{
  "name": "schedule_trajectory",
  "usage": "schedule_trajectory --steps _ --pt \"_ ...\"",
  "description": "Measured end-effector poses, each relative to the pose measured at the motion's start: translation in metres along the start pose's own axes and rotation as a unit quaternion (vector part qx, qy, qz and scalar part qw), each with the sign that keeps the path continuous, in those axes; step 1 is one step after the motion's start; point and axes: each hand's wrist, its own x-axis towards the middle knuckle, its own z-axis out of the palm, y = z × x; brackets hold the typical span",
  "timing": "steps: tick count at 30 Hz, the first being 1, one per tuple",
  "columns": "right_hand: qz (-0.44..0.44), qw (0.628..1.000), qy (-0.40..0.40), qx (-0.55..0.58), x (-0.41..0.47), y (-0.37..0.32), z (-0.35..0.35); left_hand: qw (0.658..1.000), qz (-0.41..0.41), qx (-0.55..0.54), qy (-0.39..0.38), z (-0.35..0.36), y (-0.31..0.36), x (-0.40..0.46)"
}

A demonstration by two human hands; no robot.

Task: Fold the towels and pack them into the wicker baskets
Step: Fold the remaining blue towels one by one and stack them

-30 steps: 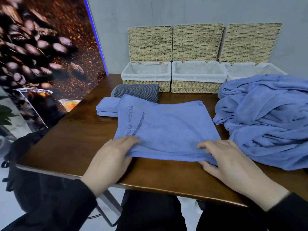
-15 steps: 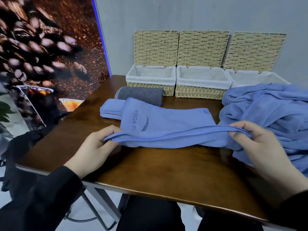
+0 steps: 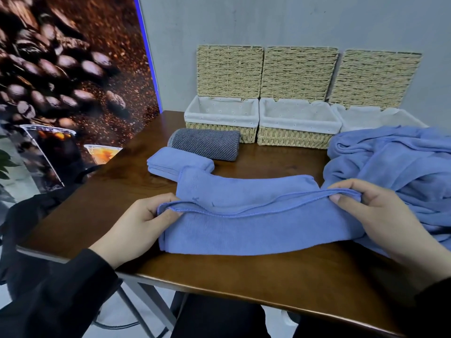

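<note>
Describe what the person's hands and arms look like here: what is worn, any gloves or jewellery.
Both hands are bare: the left hand and right hand show no gloves, rings or watch. Each arm wears a long black sleeve, the left sleeve of soft, matte fabric reaching the wrist; the right sleeve shows only at the frame's corner.

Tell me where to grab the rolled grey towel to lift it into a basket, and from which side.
Grip the grey towel around its middle, coming down from above. It lies on its side as a roll, so closing across its width likely keeps it rolled. The folded blue towel lies close along its near side, and the left basket sits just behind.
</note>
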Motion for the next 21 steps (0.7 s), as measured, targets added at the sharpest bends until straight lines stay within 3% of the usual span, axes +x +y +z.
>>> schedule_trajectory --steps 4,8,11,14,16,21 --pt "-0.001 0.998 0.032 -0.055 0.027 -0.01 0.002 0.994 -0.064 -0.026 0.084 -0.001 -0.005 0.015" --pt "-0.03 0.975 0.021 -0.217 0.076 -0.007 0.009 0.975 -0.08 0.154 0.138 -0.006 -0.019 0.053" --pt "-0.013 0.925 -0.088 -0.368 0.107 0.009 0.02 0.943 -0.037 0.293 0.155 -0.005 -0.023 0.078" --pt "-0.001 0.866 -0.178 -0.467 0.117 0.018 0.033 0.924 0.066 0.355 0.122 -0.001 -0.027 0.089" --pt "-0.001 0.858 -0.18 -0.481 0.119 0.021 0.036 0.886 0.15 0.434 0.065 0.004 -0.029 0.09" --pt "0.007 0.872 -0.171 -0.458 0.122 0.023 0.036 0.825 0.221 0.52 0.007 0.012 -0.027 0.101"
